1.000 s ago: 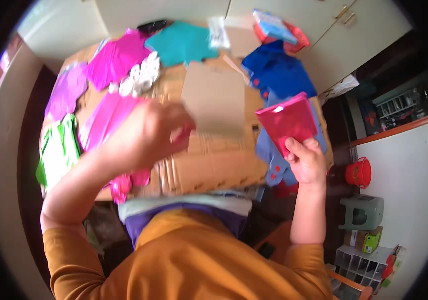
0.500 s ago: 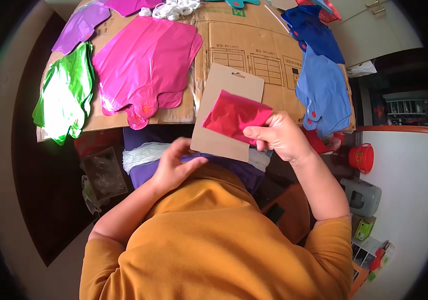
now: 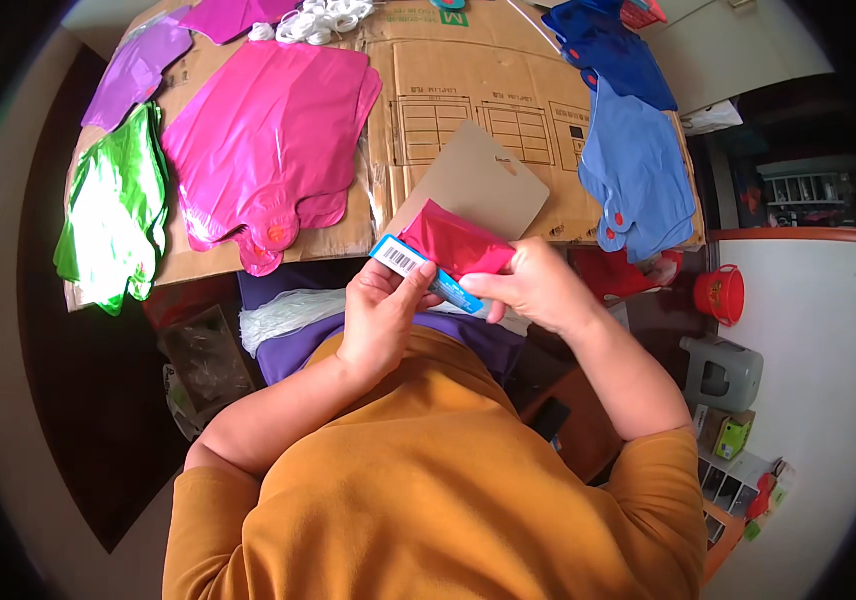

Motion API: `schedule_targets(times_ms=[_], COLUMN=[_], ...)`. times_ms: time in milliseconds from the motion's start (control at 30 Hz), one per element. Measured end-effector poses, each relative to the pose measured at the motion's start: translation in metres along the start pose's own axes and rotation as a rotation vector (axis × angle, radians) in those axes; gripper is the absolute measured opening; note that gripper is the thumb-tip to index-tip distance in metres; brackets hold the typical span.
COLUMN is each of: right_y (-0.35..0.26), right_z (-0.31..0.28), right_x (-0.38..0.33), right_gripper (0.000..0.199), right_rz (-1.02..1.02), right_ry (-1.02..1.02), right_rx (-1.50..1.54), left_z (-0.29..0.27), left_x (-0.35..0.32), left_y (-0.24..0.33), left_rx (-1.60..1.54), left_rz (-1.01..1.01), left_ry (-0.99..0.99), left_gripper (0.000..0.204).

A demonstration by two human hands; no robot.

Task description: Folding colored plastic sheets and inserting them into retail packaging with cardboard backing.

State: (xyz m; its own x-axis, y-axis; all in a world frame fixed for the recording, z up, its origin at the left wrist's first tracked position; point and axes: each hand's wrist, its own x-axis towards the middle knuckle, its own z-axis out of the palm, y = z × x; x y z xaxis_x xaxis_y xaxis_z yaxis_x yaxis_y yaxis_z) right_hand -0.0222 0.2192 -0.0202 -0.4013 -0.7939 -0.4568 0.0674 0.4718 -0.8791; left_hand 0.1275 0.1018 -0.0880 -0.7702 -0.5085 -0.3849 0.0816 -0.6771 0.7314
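Observation:
My left hand [image 3: 380, 312] and my right hand [image 3: 531, 286] together hold a folded red foil balloon [image 3: 453, 243] lying on a tan cardboard backing card [image 3: 475, 183]. The card's blue lower edge [image 3: 418, 270], which carries a white label, is pinched by my left thumb and fingers. My right hand grips the red foil and the blue edge from the right. Both hands are close to my chest, just in front of the near edge of the flattened cardboard sheet [image 3: 468, 90] that covers the table.
Flat foil balloons lie on the cardboard: pink [image 3: 268, 140], green [image 3: 113, 215], purple [image 3: 133, 72], light blue [image 3: 638, 175], dark blue [image 3: 608, 45]. White loops [image 3: 323, 18] are at the far edge. A red bucket [image 3: 720, 294] and a grey jug [image 3: 723, 372] stand on the floor to the right.
The card with the red foil has come down from the table toward my chest. My left hand moved from below the card to grip its blue lower edge.

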Motion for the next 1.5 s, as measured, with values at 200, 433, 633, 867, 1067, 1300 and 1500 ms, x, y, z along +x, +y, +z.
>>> schedule_targets(times_ms=[200,433,633,867,1067,1300,1500], right_y=[-0.047,-0.103,-0.122,-0.126,-0.133,-0.124,-0.101], right_z=[-0.020,-0.027,-0.023,-0.024,-0.020,-0.009,0.000], right_x=[-0.006,0.073,0.106,0.106,0.108,0.107,0.091], right_gripper=[0.021,0.027,0.024,0.023,0.025,0.024,0.024], right_rz=[-0.660,-0.496,-0.155,-0.089,0.014,-0.190,-0.308], right_ry=[0.369,-0.524,-0.837,-0.866,-1.001,-0.855,-0.539], right_rx=[-0.749,-0.877,-0.878,-0.910,-0.963,-1.328,-1.441], left_z=[0.003,0.005,0.000,-0.003,-0.002,-0.004,0.005], left_x=[0.001,0.003,0.003,0.004,0.003,0.003,0.003], left_y=[-0.002,-0.001,-0.001,0.001,0.000,0.003,0.006], left_rx=[0.103,0.157,0.093,0.116,0.112,0.140,0.044], left_rz=[0.064,0.096,0.023,0.004,0.004,-0.046,-0.105], left_ry=[0.067,0.036,-0.013,-0.058,-0.063,-0.082,-0.067], left_gripper=[0.012,0.014,0.016,0.016,0.016,0.018,0.017])
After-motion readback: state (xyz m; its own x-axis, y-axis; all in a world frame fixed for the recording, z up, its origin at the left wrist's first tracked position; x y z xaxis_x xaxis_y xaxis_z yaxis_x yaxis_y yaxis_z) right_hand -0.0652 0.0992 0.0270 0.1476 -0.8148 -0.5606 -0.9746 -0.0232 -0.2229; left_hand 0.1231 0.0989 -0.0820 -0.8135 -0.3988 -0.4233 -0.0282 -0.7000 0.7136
